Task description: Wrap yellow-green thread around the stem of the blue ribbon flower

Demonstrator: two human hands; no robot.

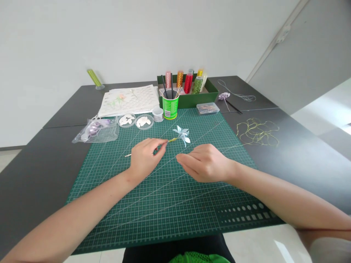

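Observation:
My left hand point(148, 155) pinches the yellow-green stem of a small handmade flower point(183, 134) with pale blue petals. The blossom points right, and a thin stick end point(128, 155) shows on the other side of the hand. Just right of and below the flower, my right hand point(207, 162) is closed with fingertips together. Whatever lies between those fingertips is too small to make out. Loose yellow-green thread point(257, 131) lies tangled on the table at the right, one strand running toward my right hand. Both hands are over the green cutting mat point(153, 212).
A green cup point(170, 107) with sticks stands before a dark green box point(212, 89) of thread spools. Nearby are dishes of white pieces point(144, 122), a clear case point(207, 108), paper sheets point(131, 100), a plastic bag point(95, 130), a purple flower point(224, 96) and a green spool point(94, 78).

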